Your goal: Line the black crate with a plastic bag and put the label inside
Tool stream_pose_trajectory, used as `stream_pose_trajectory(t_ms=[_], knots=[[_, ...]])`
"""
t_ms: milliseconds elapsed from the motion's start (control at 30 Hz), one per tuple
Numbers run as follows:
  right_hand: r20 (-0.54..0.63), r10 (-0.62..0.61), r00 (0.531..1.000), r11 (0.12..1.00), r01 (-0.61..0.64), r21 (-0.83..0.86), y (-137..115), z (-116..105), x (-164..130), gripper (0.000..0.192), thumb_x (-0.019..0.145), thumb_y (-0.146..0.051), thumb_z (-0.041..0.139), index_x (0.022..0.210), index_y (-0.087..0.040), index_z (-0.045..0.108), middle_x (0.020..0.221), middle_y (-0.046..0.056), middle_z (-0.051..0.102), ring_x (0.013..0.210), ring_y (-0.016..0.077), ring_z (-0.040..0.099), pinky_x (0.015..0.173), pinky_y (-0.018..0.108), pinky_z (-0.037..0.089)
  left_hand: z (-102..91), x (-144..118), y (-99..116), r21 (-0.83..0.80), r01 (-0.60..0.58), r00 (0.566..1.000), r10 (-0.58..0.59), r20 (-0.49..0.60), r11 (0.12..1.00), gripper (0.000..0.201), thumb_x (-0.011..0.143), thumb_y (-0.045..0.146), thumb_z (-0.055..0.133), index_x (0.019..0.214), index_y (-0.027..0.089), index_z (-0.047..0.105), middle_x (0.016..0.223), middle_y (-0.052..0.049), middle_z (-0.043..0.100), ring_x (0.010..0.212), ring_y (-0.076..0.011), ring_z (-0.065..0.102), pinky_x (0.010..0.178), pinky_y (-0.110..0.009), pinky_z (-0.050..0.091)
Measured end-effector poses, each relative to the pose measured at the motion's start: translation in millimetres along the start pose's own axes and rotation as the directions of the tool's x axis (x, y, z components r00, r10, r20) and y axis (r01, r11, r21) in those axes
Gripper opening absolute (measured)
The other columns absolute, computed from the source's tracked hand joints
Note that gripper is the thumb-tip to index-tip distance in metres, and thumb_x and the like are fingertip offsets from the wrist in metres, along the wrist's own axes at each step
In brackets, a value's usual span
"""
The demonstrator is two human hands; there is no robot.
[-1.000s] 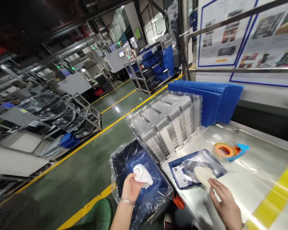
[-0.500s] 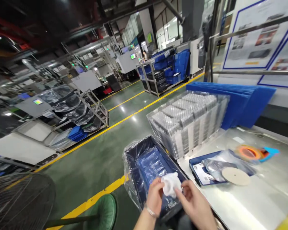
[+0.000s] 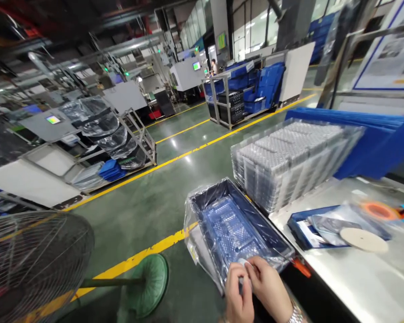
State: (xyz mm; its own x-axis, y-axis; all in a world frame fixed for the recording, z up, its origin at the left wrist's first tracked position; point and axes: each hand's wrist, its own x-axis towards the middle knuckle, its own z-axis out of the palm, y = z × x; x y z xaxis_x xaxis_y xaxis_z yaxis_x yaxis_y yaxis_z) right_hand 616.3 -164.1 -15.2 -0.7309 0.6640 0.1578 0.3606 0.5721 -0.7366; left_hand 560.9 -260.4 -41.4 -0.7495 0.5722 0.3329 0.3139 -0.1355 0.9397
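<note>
My left hand (image 3: 236, 291) and my right hand (image 3: 271, 287) are pressed together at the bottom edge, just in front of the near end of a blue bin (image 3: 207, 202) lined with a clear plastic bag. Between the fingers only a sliver of a small white part (image 3: 245, 269) shows; both hands are closed around it. Inside the bin lies a clear blister tray (image 3: 230, 229). A tall stack of clear trays (image 3: 286, 161) stands on the steel table (image 3: 357, 278) to the right.
On the table lie a blue tray with plastic bags (image 3: 323, 224), a beige disc (image 3: 363, 240) and an orange tape roll (image 3: 377, 210). Blue corrugated sheets (image 3: 373, 134) lean behind. A floor fan (image 3: 37, 264) with a green base stands on the left. Racks and blue crates fill the far floor.
My view has swung left and down. My right hand left the beige disc and joined my left hand on the white part, which is now almost hidden between the fingers.
</note>
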Motion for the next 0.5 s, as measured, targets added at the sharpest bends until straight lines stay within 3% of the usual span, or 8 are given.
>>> stream_pose_trajectory(t_ms=[100,167,233,400,500], knots=[[-0.028,-0.1,0.995,0.983,0.094,-0.156,-18,11,-8,0.024,0.093,-0.014,0.041,0.079,-0.02,0.06,0.078,0.006,0.065,0.065,0.0178,0.063,0.059,0.026,0.044,-13.6,10,-4,-0.018,0.277,0.955,-0.274,0.111,0.961,0.028,0.091,0.045,0.056,0.081,0.021,0.065,0.081,-0.007,0.065,0.077,-0.0214,0.057,0.079,-0.033,0.045],[-0.014,-0.174,0.985,0.958,0.166,-0.234,-30,18,-12,0.022,0.086,-0.003,0.045,0.079,-0.019,0.059,0.081,0.007,0.064,0.067,0.0185,0.061,0.059,0.027,0.042,-22.6,21,-2,-0.072,0.472,0.874,-0.456,0.168,0.879,0.021,0.076,0.038,0.074,0.073,0.019,0.067,0.075,-0.007,0.067,0.073,-0.0208,0.056,0.077,-0.032,0.045],[0.014,-0.248,0.969,0.929,0.241,-0.279,-40,24,-15,0.025,0.078,0.004,0.049,0.081,-0.019,0.058,0.083,0.007,0.064,0.07,0.0199,0.06,0.06,0.028,0.042,-30.5,32,5,-0.151,0.597,0.799,-0.567,0.199,0.788,0.019,0.064,0.034,0.08,0.064,0.019,0.068,0.071,-0.007,0.069,0.072,-0.0215,0.057,0.077,-0.033,0.048],[0.006,-0.353,0.935,0.894,0.34,-0.292,-54,32,-23,0.031,0.074,0.006,0.048,0.091,-0.019,0.056,0.087,0.007,0.063,0.074,0.0206,0.06,0.064,0.028,0.046,-47.9,61,26,-0.367,0.7,0.712,-0.636,0.296,0.613,0.028,0.06,0.036,0.07,0.079,0.015,0.073,0.087,-0.012,0.074,0.093,-0.0284,0.067,0.095,-0.043,0.051],[-0.043,-0.388,0.921,0.895,0.365,-0.256,-59,30,-22,0.032,0.081,0.005,0.041,0.097,-0.019,0.055,0.091,0.006,0.063,0.075,0.0176,0.06,0.067,0.026,0.048,-53.8,67,17,-0.442,0.633,0.77,-0.58,0.268,0.636,0.027,0.066,0.033,0.067,0.084,0.015,0.074,0.095,-0.013,0.073,0.105,-0.03,0.065,0.105,-0.046,0.046]])
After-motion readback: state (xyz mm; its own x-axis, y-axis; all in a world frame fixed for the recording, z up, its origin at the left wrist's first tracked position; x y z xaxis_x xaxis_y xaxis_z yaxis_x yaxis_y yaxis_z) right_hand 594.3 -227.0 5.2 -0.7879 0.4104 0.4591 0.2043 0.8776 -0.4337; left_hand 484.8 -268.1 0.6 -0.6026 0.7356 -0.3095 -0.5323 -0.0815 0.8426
